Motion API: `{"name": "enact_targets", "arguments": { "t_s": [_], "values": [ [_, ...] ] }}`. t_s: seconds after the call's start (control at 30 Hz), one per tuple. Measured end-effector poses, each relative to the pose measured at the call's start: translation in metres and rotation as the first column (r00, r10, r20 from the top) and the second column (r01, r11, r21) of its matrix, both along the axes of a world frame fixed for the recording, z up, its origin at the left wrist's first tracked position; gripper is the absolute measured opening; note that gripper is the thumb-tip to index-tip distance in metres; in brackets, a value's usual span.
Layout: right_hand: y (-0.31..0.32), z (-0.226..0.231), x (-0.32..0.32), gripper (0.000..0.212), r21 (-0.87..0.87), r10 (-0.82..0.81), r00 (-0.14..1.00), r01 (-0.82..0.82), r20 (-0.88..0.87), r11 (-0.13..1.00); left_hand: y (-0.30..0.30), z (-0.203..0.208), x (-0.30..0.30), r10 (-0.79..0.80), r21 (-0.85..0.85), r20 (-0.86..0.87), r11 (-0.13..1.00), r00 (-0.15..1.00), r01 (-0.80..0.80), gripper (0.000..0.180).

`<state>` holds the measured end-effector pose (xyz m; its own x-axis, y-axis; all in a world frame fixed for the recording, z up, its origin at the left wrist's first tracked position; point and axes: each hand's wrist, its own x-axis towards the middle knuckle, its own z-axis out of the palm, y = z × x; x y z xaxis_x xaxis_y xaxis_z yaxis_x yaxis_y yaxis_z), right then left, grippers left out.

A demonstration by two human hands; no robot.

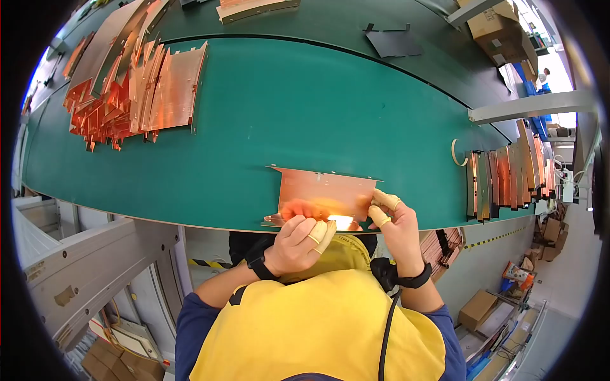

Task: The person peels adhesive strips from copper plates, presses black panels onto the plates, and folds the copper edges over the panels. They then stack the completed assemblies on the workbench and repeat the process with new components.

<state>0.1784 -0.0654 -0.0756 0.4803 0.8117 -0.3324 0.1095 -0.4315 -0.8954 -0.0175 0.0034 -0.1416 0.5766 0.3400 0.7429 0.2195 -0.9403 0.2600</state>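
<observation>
Got a bent copper sheet (327, 193) sitting at the near edge of the green belt (267, 114), right in front of me. Its long axis runs side to side along the belt edge; the big face stands up tilted away from me, with a narrow flange at the bottom pointing back toward me. My left hand (298, 244) is curled shut at the sheet's bottom flange, finger cots on, pinching something small and bright there, can't tell exactly what it is. My right hand (394, 222) has its fingers closed on the sheet's right lower corner, thumb and forefinger clamped over the edge. Far left of the sheet, up the belt, there's a messy pile of copper parts (127, 82) fanned out. Right of the sheet, a row of copper plates (505, 178) stands on edge, and a small roll of tape (456, 152) lies just left of that row. Past the belt, up and right of the sheet, a brown cardboard box (499, 28) sits on a frame. Below and right of the sheet, down on the floor, more brown boxes (480, 308) lie about.
</observation>
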Motion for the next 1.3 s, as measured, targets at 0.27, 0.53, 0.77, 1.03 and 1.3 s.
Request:
{"name": "enact_targets", "arguments": {
  "t_s": [0.27,0.53,0.77,1.03,1.3],
  "values": [
    [0.013,0.007,-0.016,0.028,-0.461,0.514,0.154,-0.282,0.844,0.842,0.005,-0.002,0.006,-0.017,-0.013,-0.001,1.0,1.0,0.017,0.034],
    [0.036,0.034,0.025,0.01,-0.537,0.639,0.135,-0.428,0.757,0.727,0.007,0.002,0.011,-0.007,-0.094,-0.011,0.996,1.0,0.006,0.034],
    [0.056,0.042,0.058,0.026,-0.306,0.414,0.348,-0.326,0.841,0.895,0.016,0.013,0.014,-0.002,-0.153,-0.037,0.988,0.999,-0.003,0.029],
    [0.262,0.02,0.237,0.04,-0.12,0.01,0.745,0.094,0.667,0.988,0.022,0.027,0.028,0.04,-0.167,-0.029,0.985,0.999,-0.044,0.03],
    [0.253,0.028,0.251,0.034,-0.426,0.278,0.758,-0.001,0.59,0.905,0.017,0.036,0.043,0.099,-0.082,-0.029,0.992,0.995,-0.101,0.032]
  ]
}}
